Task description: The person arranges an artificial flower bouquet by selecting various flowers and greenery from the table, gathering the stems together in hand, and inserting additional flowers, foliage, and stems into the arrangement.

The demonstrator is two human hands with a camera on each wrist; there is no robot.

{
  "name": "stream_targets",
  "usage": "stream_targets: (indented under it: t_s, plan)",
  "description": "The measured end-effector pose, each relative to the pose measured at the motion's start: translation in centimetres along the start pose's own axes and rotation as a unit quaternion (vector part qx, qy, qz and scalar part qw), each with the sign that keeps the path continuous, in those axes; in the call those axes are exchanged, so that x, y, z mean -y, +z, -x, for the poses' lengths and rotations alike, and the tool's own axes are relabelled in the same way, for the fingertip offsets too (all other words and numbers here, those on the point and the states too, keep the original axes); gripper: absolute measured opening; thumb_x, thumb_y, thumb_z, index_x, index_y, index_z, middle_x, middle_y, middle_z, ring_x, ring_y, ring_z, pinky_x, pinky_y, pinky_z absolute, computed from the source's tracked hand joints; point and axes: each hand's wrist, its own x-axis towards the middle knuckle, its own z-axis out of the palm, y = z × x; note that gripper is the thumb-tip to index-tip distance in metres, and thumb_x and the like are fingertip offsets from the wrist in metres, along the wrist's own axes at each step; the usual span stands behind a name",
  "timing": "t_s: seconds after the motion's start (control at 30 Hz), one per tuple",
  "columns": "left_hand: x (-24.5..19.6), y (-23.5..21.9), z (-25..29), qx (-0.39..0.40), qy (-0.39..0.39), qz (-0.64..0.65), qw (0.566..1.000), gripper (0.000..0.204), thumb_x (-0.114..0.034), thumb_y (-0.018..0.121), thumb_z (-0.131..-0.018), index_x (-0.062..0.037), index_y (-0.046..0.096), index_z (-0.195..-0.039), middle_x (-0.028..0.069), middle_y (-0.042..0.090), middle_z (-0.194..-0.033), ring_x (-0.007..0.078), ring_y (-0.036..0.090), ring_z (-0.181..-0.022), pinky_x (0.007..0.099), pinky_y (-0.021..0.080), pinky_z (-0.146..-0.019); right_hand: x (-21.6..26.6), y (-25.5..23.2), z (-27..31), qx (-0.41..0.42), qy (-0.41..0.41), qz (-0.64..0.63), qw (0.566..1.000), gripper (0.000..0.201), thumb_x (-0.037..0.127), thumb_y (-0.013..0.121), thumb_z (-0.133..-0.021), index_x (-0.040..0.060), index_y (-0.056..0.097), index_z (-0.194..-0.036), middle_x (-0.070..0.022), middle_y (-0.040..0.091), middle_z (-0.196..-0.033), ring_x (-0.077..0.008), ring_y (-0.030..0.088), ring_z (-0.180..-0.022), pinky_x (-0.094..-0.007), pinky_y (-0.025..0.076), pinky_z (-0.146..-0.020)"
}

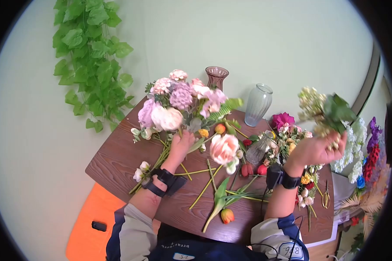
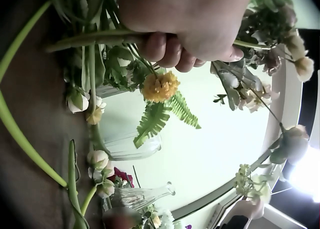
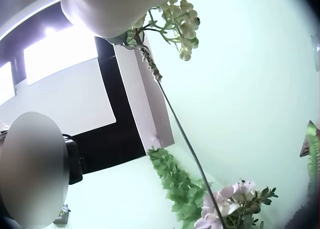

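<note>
Above the table (image 1: 117, 153), the left hand (image 1: 181, 148) curls round stems (image 2: 100, 37), leaving blooms (image 1: 167, 118) uncrushed; the right hand (image 1: 314, 152) grips a berry sprig (image 1: 311, 103).

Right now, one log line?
left hand: grips bouquet stems | right hand: holds berry sprig, raised | vases: upright

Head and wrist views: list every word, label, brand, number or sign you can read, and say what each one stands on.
"B26" (the first character could be an 8): white label on the right sleeve.
A small number on the white patch on the front of the dark top: too unclear to quote surely.
Pale lettering above that patch: too small and blurred to read.
Wrist views: no readable text.
</note>
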Motion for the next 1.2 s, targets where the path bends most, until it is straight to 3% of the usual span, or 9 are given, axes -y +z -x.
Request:
stream_targets:
  t_s: [0.07,0.33,0.73,0.87,1.0,1.07,1.1,1.13,1.2]
  plan:
    - [1.3,-1.1,-0.1,0.001,0.133,-0.244,0.96,0.032,-0.03,0.038,-0.095,-0.0006,0.047,-0.084,0.0039,0.047,-0.068,0.01,0.043,-0.055,0.0223,0.035,-0.049,0.0,-1.5,-1.1,-0.042,0.002,0.001,0.999,0.016,0.012,0.053,-0.089,0.0018,0.042,-0.093,-0.0156,0.051,-0.11,-0.0195,0.052,-0.094,-0.028,0.045,-0.078]
    - [4.8,-2.5,1.7,0.048,0.085,-0.23,0.968,0.031,-0.029,0.039,-0.095,-0.0005,0.046,-0.087,0.0044,0.047,-0.072,0.0104,0.043,-0.06,0.0233,0.036,-0.052,1.3,-3.9,-4.5,-0.186,0.04,-0.02,0.982,0.018,0.017,0.056,-0.087,0.0057,0.046,-0.097,-0.0045,0.052,-0.089,-0.011,0.052,-0.073,-0.0194,0.044,-0.056]
    - [6.2,-3.4,6.5,0.113,0.02,-0.193,0.974,0.029,-0.029,0.04,-0.094,-0.0005,0.045,-0.092,0.0054,0.047,-0.079,0.0112,0.044,-0.067,0.025,0.036,-0.057,3.4,-3.3,-3.0,-0.249,-0.023,0.1,0.963,0.022,0.016,0.06,-0.084,0.0009,0.047,-0.094,-0.0098,0.053,-0.091,-0.0159,0.051,-0.079,-0.0281,0.045,-0.069]
    - [6.8,0.5,3.8,0.123,-0.002,-0.179,0.976,0.029,-0.029,0.041,-0.093,-0.0004,0.044,-0.093,0.0057,0.046,-0.081,0.0114,0.044,-0.07,0.0256,0.037,-0.059,2.4,-3.3,-2.1,-0.214,-0.084,-0.027,0.973,0.021,0.015,0.061,-0.084,0.002,0.047,-0.093,-0.0098,0.052,-0.096,-0.0168,0.051,-0.084,-0.0299,0.046,-0.072]
    - [6.5,-0.8,5.2,0.128,-0.018,-0.16,0.979,0.029,-0.029,0.041,-0.093,-0.0004,0.044,-0.095,0.0061,0.046,-0.084,0.0117,0.044,-0.072,0.0262,0.037,-0.061,1.8,-3.6,-1.7,-0.166,-0.168,-0.006,0.972,0.021,0.014,0.061,-0.084,0.0021,0.047,-0.094,-0.0111,0.051,-0.102,-0.018,0.051,-0.09,-0.0302,0.046,-0.075]
    - [6.0,-0.6,6.1,0.131,-0.024,-0.149,0.98,0.029,-0.029,0.041,-0.093,-0.0004,0.044,-0.096,0.0062,0.046,-0.085,0.0118,0.044,-0.073,0.0265,0.037,-0.062,0.8,-4.2,-3.1,-0.068,-0.591,0.145,0.79,0.022,0.017,0.058,-0.086,0.0026,0.044,-0.096,-0.0114,0.05,-0.101,-0.0192,0.052,-0.089,-0.0306,0.046,-0.076]
    - [7.0,1.0,4.6,0.132,-0.027,-0.144,0.98,0.029,-0.029,0.041,-0.093,-0.0004,0.044,-0.096,0.0063,0.046,-0.086,0.0119,0.044,-0.074,0.0266,0.037,-0.062,1.2,-5.6,-0.9,-0.031,-0.439,0.027,0.897,0.024,0.022,0.055,-0.087,0.0057,0.041,-0.097,-0.009,0.048,-0.095,-0.0225,0.053,-0.088,-0.0331,0.047,-0.072]
    - [6.9,-0.1,5.8,0.134,-0.03,-0.138,0.981,0.029,-0.029,0.042,-0.093,-0.0004,0.044,-0.097,0.0064,0.046,-0.086,0.0119,0.044,-0.075,0.0268,0.037,-0.063,1.4,-6.5,-0.8,-0.022,-0.494,0.087,0.865,0.023,0.023,0.055,-0.086,0.0098,0.038,-0.095,-0.0066,0.044,-0.087,-0.0238,0.052,-0.081,-0.0342,0.047,-0.066]
    - [6.5,-2.8,8.8,0.136,-0.036,-0.127,0.982,0.029,-0.029,0.042,-0.093,-0.0004,0.043,-0.097,0.0066,0.046,-0.087,0.012,0.044,-0.076,0.0271,0.037,-0.064,4.7,-6.2,0.4,-0.005,-0.333,0.029,0.942,0.036,0.044,0.065,-0.076,0.017,0.043,-0.087,0.0013,0.044,-0.081,-0.0165,0.045,-0.078,-0.0302,0.038,-0.065]
